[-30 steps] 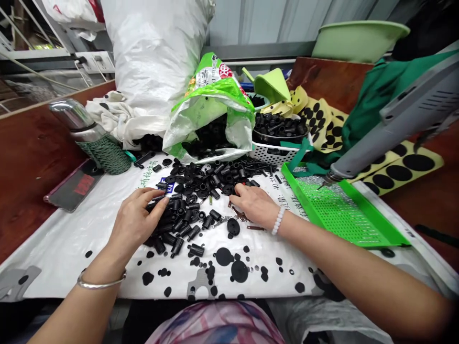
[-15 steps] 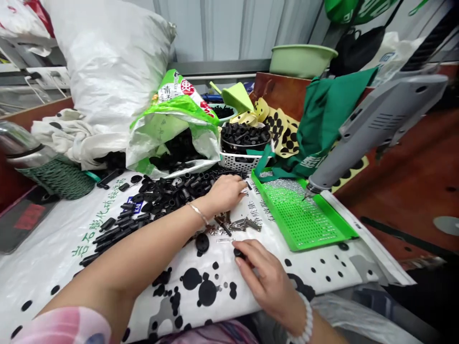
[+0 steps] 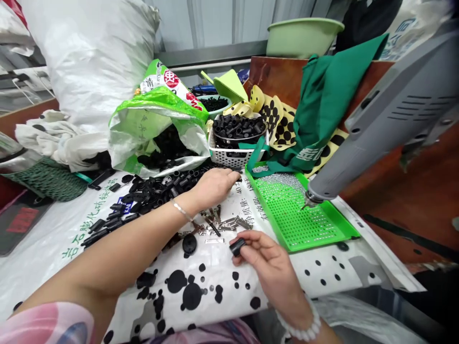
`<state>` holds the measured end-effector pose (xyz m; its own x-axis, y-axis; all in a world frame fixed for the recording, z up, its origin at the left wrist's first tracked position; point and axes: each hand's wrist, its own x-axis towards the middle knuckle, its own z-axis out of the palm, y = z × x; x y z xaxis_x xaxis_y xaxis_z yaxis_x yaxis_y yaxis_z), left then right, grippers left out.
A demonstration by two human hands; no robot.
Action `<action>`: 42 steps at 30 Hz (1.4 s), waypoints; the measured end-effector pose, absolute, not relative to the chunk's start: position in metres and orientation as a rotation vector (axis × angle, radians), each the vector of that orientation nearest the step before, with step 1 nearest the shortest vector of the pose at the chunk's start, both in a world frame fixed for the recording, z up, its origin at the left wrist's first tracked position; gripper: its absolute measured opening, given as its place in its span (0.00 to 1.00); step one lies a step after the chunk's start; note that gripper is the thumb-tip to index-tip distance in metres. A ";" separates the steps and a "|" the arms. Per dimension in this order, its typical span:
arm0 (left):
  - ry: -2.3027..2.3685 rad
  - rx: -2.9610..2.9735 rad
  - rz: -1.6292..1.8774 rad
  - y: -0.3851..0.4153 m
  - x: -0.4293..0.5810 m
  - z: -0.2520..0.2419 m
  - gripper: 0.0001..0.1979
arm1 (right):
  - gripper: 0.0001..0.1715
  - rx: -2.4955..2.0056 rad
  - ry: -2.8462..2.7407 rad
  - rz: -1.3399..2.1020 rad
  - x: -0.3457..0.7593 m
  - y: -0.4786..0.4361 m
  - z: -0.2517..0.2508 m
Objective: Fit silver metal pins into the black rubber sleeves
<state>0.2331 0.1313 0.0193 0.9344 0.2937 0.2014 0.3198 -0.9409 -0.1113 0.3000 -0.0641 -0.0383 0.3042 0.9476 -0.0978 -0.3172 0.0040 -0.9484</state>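
Observation:
My right hand (image 3: 267, 260) pinches a short black plastic cylinder (image 3: 237, 247) between thumb and fingers, above the white sheet. My left hand (image 3: 217, 185) reaches to the far edge of the pile of black plastic parts (image 3: 172, 186), its fingers bent and close together; what they hold, if anything, is hidden. Between the hands lie several thin metal strips (image 3: 234, 223) and one clear-looking flat strip (image 3: 214, 241). A round black cap (image 3: 189, 243) rests left of these, below my left wrist.
To the right, a green perforated tray (image 3: 287, 234) holds small silvery pieces, with a grey electric screwdriver (image 3: 358, 143) hanging tilted over it. Behind the pile stand an open green-white bag (image 3: 125, 129) and a white basket (image 3: 229, 156) of black tubes. A lidded bottle (image 3: 53, 177) is at left.
The view has shifted slightly. My right hand has turned, bringing the side of the black cylinder into sight. My left hand stays by the far edge of the pile.

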 end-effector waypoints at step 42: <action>-1.436 -3.358 -1.351 -0.019 0.075 -0.011 0.14 | 0.19 -1.165 -1.554 0.445 0.229 -0.080 -0.030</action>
